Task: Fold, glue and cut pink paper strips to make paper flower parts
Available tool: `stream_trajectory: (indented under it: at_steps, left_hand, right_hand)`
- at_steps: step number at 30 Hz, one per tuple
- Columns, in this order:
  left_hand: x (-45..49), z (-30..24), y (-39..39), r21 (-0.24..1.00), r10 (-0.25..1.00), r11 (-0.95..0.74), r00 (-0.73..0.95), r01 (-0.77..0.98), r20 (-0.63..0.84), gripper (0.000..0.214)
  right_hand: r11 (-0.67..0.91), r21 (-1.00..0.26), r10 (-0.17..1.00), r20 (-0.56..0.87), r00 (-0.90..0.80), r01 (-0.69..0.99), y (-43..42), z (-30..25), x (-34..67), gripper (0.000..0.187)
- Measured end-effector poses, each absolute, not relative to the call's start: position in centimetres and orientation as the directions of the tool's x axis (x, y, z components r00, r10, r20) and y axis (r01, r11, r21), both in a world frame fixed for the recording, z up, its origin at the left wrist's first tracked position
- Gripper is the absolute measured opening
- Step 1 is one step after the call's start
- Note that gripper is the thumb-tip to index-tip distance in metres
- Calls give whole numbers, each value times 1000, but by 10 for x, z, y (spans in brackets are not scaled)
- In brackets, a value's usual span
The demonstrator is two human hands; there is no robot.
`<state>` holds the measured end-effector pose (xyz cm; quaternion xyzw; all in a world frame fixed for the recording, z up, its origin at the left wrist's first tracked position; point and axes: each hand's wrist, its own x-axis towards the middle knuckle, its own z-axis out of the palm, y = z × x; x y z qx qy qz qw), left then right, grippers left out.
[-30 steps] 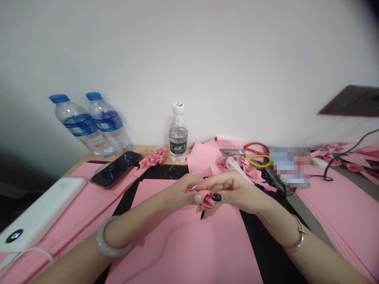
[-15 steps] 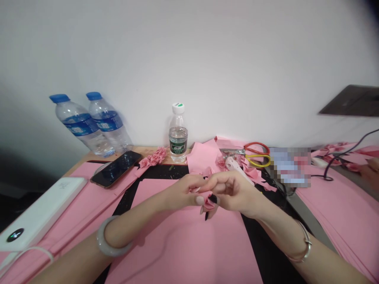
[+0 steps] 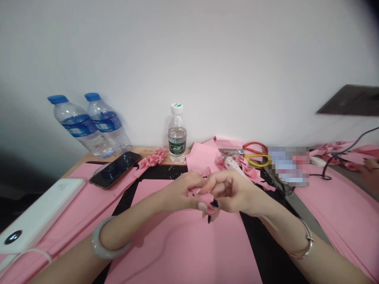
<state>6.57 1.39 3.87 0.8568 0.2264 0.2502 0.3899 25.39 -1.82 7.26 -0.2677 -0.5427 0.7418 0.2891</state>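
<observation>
Between both hands is a small pink paper flower [image 3: 209, 200] with curled petals, partly covered by fingers. My left hand [image 3: 185, 193] pinches it from the left, thumb along its near side. My right hand [image 3: 233, 193] grips its other side, with thumb and fingertips at the petal edges. Both hands are closed on it, just above a large pink paper sheet [image 3: 189, 248]. Behind them lie pink paper scraps [image 3: 203, 157] and a pair of scissors [image 3: 251, 154] with red and yellow handles.
Left are a phone [image 3: 115, 169], a white power bank [image 3: 44, 213] and finished paper roses [image 3: 152, 158]. Bottles [image 3: 177, 138] stand by the wall, two [image 3: 103, 122] leaning. A black cable [image 3: 328, 167] runs at right, near another person's hand [image 3: 371, 171].
My fingers have shifted slightly on the paper flower, and more of its pink paper shows between them. Both hands still hold it in nearly the same place.
</observation>
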Motion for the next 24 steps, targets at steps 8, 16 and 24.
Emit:
stream_trajectory:
  at_steps: [8, 16, 24]
  left_hand:
    - [55, 47, 18, 787, 720, -584, 575, 200, 388, 57]
    - [53, 40, 24, 798, 716, -569, 597, 198, 362, 40]
    - [63, 39, 16, 945, 603, -290, 739, -148, 301, 74]
  right_hand:
    - [-178, -903, 752, 132, -646, -392, -11, 70, 258, 39]
    - [-79, -899, 747, 233, -623, -431, -8, 58, 254, 25]
    - [-144, -916, 656, 196, -729, -375, -6, 56, 258, 34]
